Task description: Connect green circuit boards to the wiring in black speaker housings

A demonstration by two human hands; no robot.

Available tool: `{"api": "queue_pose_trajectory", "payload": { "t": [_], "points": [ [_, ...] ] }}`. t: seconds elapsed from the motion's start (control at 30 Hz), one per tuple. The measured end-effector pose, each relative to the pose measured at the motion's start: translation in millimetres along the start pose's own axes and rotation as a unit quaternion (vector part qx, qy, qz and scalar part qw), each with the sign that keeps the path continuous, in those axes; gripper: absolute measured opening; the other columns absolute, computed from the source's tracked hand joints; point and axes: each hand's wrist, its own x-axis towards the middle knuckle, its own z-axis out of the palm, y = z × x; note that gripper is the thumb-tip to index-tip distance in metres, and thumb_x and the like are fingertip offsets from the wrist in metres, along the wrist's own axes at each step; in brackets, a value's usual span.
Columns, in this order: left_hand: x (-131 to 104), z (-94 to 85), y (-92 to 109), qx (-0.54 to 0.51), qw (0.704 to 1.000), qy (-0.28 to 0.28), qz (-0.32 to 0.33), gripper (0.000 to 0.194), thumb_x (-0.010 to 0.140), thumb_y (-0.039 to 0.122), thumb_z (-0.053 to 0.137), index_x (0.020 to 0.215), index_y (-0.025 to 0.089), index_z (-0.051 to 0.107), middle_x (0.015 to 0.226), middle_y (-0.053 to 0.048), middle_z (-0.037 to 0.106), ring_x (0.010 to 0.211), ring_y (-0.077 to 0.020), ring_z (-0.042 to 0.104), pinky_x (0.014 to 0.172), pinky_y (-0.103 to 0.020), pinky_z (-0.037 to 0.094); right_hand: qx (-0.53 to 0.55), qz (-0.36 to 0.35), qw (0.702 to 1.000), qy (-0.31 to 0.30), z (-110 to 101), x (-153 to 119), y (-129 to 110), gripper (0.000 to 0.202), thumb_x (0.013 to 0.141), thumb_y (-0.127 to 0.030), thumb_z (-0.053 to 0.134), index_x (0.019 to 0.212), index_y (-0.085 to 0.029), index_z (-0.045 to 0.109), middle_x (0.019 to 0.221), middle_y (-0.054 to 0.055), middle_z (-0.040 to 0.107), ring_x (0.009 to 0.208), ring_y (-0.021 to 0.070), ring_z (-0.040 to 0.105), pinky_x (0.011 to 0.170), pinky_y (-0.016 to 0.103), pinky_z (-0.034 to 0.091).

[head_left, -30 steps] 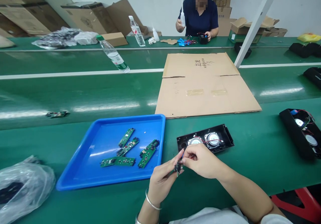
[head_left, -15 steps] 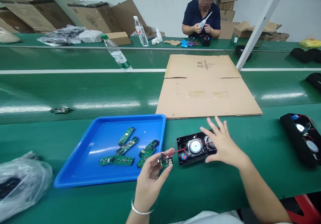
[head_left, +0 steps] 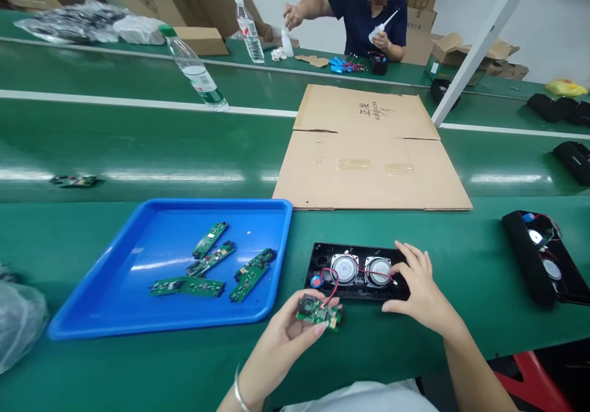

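Note:
My left hand [head_left: 299, 332] is closed on a small green circuit board [head_left: 318, 313], held by its edges between thumb and fingers. Red wires run from the board into a black speaker housing [head_left: 357, 296] lying on the green table. Two round silver speakers [head_left: 345, 269] and a small blue part [head_left: 316, 281] sit in this housing. At its right end is my right hand [head_left: 421, 286], thumb by the near edge and fingers apart over the right speaker. A thin wire ending in a white plug [head_left: 395, 283] lies just by those fingers.
Left of the housing, a blue tray [head_left: 161, 327] holds several green boards [head_left: 203, 287]. Flattened cardboard [head_left: 373, 178] lies behind. Another speaker housing [head_left: 530, 264] stands at right. Across the bench, a person [head_left: 369, 18] holds a white bottle [head_left: 380, 29] and reaches sideways.
The left hand has turned the board flatter, showing its face. My right hand has lowered onto the housing's right end, its fingers less spread. The person opposite has stretched one arm sideways.

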Motion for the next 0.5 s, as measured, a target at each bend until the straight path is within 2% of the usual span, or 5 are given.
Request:
{"api": "queue_pose_trajectory", "payload": {
  "t": [0.07,0.1,0.23,0.37,0.5],
  "points": [
    [6.9,9.7,-3.8,-0.003,1.0,0.004,0.011,0.033,0.065,0.028,0.073,0.094,0.021,0.059,0.097,-0.01,0.069,0.081,-0.0223,0.066,0.073,-0.031,0.053,0.014,-0.005,1.0,0.012,0.9,0.1,2.4,0.018,0.078,-0.036,0.06,0.073,-0.02,0.056,0.142,0.009,0.03,0.129,0.0347,0.023,0.096,0.07,0.017],
    [9.8,13.6,-4.6,0.001,1.0,0.013,0.021,0.033,0.066,0.029,0.073,0.094,0.021,0.058,0.098,-0.009,0.068,0.082,-0.0217,0.066,0.074,-0.031,0.053,0.016,-0.007,0.999,0.027,1.7,1.0,3.5,0.019,0.083,-0.032,0.054,0.069,-0.02,0.056,0.14,0.009,0.033,0.128,0.034,0.024,0.095,0.07,0.018],
    [16.2,22.2,-1.9,0.04,0.996,0.054,0.055,0.034,0.068,0.029,0.07,0.098,0.022,0.058,0.096,-0.005,0.066,0.078,-0.0183,0.066,0.076,-0.029,0.054,0.006,-0.016,0.992,0.125,5.9,6.9,-1.1,0.024,0.086,-0.025,0.048,0.064,-0.019,0.055,0.129,0.009,0.047,0.119,0.0339,0.034,0.091,0.067,0.027],
    [17.9,27.4,4.0,0.055,0.994,0.08,0.044,0.037,0.071,0.033,0.066,0.103,0.021,0.054,0.096,-0.003,0.064,0.079,-0.02,0.067,0.079,-0.037,0.056,0.042,-0.01,0.983,0.178,9.4,15.0,-20.2,0.019,0.086,-0.021,0.043,0.068,-0.019,0.049,0.106,0.013,0.057,0.099,0.0279,0.048,0.078,0.046,0.046],
    [21.1,32.8,5.8,0.049,0.995,0.074,0.033,0.039,0.071,0.035,0.064,0.104,0.02,0.05,0.096,-0.004,0.065,0.083,-0.0214,0.067,0.081,-0.041,0.056,0.145,0.03,0.976,0.161,15.3,26.0,-39.5,0.02,0.09,-0.025,0.033,0.08,-0.019,0.049,0.08,0.009,0.059,0.071,0.0189,0.057,0.062,0.033,0.049]
  ]
}}
